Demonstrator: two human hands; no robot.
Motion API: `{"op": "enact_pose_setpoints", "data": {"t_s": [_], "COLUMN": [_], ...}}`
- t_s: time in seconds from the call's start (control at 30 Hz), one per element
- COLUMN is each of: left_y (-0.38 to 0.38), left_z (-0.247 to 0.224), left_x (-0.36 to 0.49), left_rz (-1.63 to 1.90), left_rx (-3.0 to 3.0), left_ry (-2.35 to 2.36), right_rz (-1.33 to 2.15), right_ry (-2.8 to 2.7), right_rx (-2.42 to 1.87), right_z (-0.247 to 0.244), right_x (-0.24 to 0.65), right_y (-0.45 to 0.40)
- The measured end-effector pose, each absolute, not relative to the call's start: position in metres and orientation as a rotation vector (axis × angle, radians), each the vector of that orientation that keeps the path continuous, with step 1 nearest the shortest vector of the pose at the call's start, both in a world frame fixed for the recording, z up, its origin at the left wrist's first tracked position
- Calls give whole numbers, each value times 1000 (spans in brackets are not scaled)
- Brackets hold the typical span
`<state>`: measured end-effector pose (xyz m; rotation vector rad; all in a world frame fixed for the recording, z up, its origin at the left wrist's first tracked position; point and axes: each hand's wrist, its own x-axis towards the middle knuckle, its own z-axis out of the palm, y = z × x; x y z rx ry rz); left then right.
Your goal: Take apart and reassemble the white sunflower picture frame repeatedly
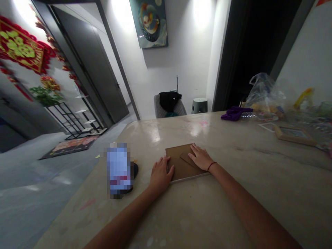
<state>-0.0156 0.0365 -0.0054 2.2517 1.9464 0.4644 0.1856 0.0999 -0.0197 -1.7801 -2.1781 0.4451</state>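
Note:
A flat brown board [178,167] with a pale edge lies on the table in front of me; it looks like the back of a picture frame. A narrow flap outline runs slantwise across its face. My left hand [161,174] rests at the board's left edge, its thumb apart from the other fingers and touching the board. Flat on the right part of the board lies my right hand [201,157], fingers stretched out, covering one end of the flap. A dark red cord circles the right wrist.
Left on the table [207,214] stands a phone [118,169], its screen blurred out. Toward the right lie a wooden picture frame [294,135], purple cloth [234,113] and a clear plastic bag [264,91]. Behind the table are a chair [157,105] with black clothing and a stool [200,105].

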Motion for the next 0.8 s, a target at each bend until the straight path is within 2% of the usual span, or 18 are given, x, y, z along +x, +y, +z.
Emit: {"op": "enact_pose_setpoints", "data": {"t_s": [0.27,0.6,0.8], "left_y": [35,31,32], "left_z": [-3,3,8], "left_x": [-17,-15,-16], "left_rz": [480,403,327], "left_rx": [2252,2239,2214], "left_ry": [1920,1891,1858], "right_rz": [552,243,193], "right_ry": [-2126,-2102,-2021], "right_rx": [-1760,-1661,-1594], "right_z": [-16,-24,-26], "right_x": [189,186,187], "right_y": [99,91,90]}}
